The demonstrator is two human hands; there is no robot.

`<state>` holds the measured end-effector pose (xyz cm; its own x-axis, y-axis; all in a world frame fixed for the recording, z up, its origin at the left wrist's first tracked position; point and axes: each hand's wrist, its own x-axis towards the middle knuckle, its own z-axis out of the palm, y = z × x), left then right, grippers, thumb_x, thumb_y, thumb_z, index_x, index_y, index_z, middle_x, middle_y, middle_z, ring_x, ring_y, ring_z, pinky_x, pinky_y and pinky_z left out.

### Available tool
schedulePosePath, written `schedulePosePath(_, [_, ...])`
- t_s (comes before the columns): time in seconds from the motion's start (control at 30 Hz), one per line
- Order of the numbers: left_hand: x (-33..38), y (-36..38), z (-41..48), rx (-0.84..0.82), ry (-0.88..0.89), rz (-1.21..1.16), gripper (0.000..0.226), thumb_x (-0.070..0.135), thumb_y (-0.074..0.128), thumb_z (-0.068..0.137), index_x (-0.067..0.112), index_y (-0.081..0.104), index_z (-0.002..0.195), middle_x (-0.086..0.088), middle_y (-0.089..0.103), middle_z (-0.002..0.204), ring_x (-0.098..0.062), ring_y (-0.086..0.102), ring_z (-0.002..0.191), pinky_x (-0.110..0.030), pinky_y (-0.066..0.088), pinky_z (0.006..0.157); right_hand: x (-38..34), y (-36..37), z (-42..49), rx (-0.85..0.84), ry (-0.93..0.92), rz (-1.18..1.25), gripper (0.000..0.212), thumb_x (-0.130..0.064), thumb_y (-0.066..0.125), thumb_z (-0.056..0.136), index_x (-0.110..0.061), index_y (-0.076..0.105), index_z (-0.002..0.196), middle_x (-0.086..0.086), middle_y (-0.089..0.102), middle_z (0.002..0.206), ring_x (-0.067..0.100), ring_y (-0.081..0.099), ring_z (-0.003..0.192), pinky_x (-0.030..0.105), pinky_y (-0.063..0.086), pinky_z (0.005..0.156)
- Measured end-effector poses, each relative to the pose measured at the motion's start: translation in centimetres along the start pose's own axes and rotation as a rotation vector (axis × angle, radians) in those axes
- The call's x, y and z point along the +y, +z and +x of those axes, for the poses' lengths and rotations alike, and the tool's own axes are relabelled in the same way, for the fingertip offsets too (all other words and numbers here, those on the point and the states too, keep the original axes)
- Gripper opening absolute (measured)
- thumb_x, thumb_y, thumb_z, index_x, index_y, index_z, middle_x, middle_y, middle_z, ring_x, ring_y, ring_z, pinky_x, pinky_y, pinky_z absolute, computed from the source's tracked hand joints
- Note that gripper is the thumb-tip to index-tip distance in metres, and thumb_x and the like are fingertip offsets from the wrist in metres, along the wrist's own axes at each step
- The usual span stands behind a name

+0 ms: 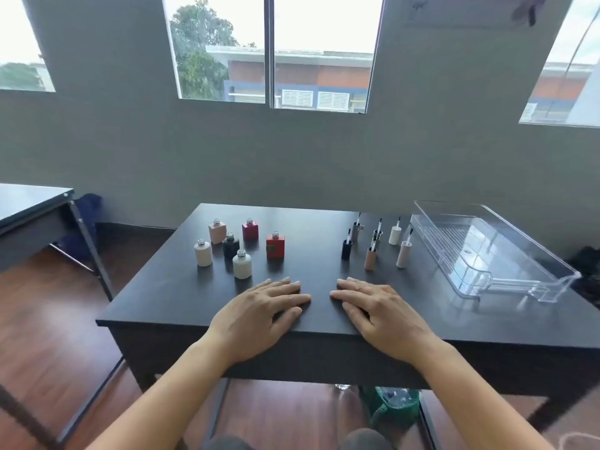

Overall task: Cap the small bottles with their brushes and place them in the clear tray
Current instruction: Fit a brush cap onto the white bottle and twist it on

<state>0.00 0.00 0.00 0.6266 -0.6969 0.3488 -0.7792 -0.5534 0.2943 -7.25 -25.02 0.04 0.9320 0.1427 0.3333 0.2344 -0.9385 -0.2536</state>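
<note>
Wide dark table [308, 241] fills the middle of the view, and everything sits on its top. Over on the right side lies the clear tray [487, 251], long and angled, its near end toward the table's front-right.

Both hands are down at the front edge. The left hand [259, 315] lies flat, palm down, fingers straight and slightly spread, holding nothing. The right hand [380, 315] mirrors it just beside, palm down and relaxed on the tabletop, with nothing in it either. The fingertips of the two nearly meet at the centre, a narrow gap between them.

To the bottles now, six of them clustered on the left half, all upright with bare threaded necks, well apart from the tray. At the back are a pink square bottle [217, 232] and a dark red square bottle [250, 229]. A brighter red square bottle [275, 245] stands to their right. In front are a black round bottle [231, 246], a cream round bottle [203, 253] at far left, and a white round bottle [242, 264] nearest the left hand.

Smallest of all are the brush caps, six standing on end between the bottles and the tray, bristles pointing up: a black cap [346, 249], a grey cap [355, 230], a silver cap [376, 235], a white cap [394, 233], a tan cap [370, 258] and a pale pink cap [402, 253] closest to the tray's wall.
</note>
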Motion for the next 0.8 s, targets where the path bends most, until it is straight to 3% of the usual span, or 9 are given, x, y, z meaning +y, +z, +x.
schedulePosePath(0.13, [0.2, -0.1, 0.0, 0.042, 0.006, -0.026, 0.035, 0.042, 0.046, 0.099, 0.037, 0.059, 0.132, 0.016, 0.049, 0.145, 0.002, 0.035, 0.139, -0.014, 0.017, 0.115, -0.1, -0.1, 0.1, 0.003, -0.014, 0.006, 0.035, -0.038, 0.042, 0.098, -0.037, 0.057, 0.130, -0.018, 0.048, 0.144, -0.002, 0.035, 0.137, 0.019, 0.024, 0.111])
schedulePosePath(0.23, [0.5, -0.2, -0.6, 0.177, -0.046, -0.072, 0.023, 0.033, 0.060, 0.094, 0.035, 0.072, 0.114, 0.017, 0.064, 0.127, 0.001, 0.053, 0.124, -0.018, 0.037, 0.107, -0.1, -0.3, -0.3, 0.062, -0.011, 0.010, 0.029, -0.035, 0.050, 0.096, -0.034, 0.065, 0.120, -0.017, 0.057, 0.135, 0.000, 0.046, 0.130, 0.020, 0.031, 0.107])
schedulePosePath(0.33, [0.2, -0.4, -1.5, 0.292, -0.099, -0.139, 0.015, 0.027, 0.069, 0.089, 0.032, 0.077, 0.101, 0.020, 0.071, 0.108, 0.002, 0.064, 0.103, -0.027, 0.052, 0.091, 0.1, -0.6, -0.9, 0.179, 0.026, 0.049, 0.019, -0.029, 0.060, 0.092, -0.030, 0.073, 0.106, -0.016, 0.069, 0.117, 0.001, 0.060, 0.110, 0.019, 0.040, 0.095])
schedulePosePath(0.43, [-0.4, -0.9, -2.0, 0.402, -0.158, -0.201, 0.010, 0.026, 0.075, 0.084, 0.030, 0.074, 0.093, 0.018, 0.070, 0.092, -0.001, 0.067, 0.084, -0.029, 0.055, 0.076, 0.7, -1.2, -1.2, 0.296, 0.139, 0.152, 0.010, -0.027, 0.063, 0.089, -0.025, 0.073, 0.092, -0.014, 0.073, 0.094, 0.004, 0.063, 0.084, 0.023, 0.049, 0.080])
schedulePosePath(0.53, [-1.5, -1.4, -1.7, 0.537, -0.329, -0.259, 0.024, 0.032, 0.078, 0.078, 0.033, 0.059, 0.093, 0.013, 0.063, 0.085, -0.003, 0.063, 0.071, -0.024, 0.051, 0.065, 2.0, -2.1, -0.9, 0.420, 0.315, 0.236, 0.018, -0.031, 0.060, 0.091, -0.022, 0.067, 0.077, -0.009, 0.069, 0.075, 0.009, 0.061, 0.067, 0.026, 0.049, 0.065])
schedulePosePath(0.63, [-2.7, -1.6, -0.9, 0.596, -0.447, -0.265, 0.045, 0.033, 0.083, 0.073, 0.031, 0.049, 0.104, 0.009, 0.057, 0.094, -0.003, 0.058, 0.078, -0.024, 0.043, 0.068, 3.5, -2.8, -0.8, 0.455, 0.413, 0.257, 0.024, -0.034, 0.059, 0.092, -0.023, 0.061, 0.070, -0.009, 0.062, 0.063, 0.005, 0.059, 0.065, 0.019, 0.040, 0.058])
schedulePosePath(0.8, [-4.1, -1.7, 0.7, 0.445, -0.590, -0.228, 0.079, 0.034, 0.086, 0.068, 0.024, 0.045, 0.135, 0.002, 0.052, 0.109, -0.011, 0.058, 0.085, -0.034, 0.047, 0.081, 4.5, -2.8, -0.4, 0.442, 0.457, 0.235, 0.026, -0.036, 0.059, 0.091, -0.022, 0.060, 0.069, -0.009, 0.062, 0.061, 0.005, 0.058, 0.064, 0.018, 0.039, 0.056])
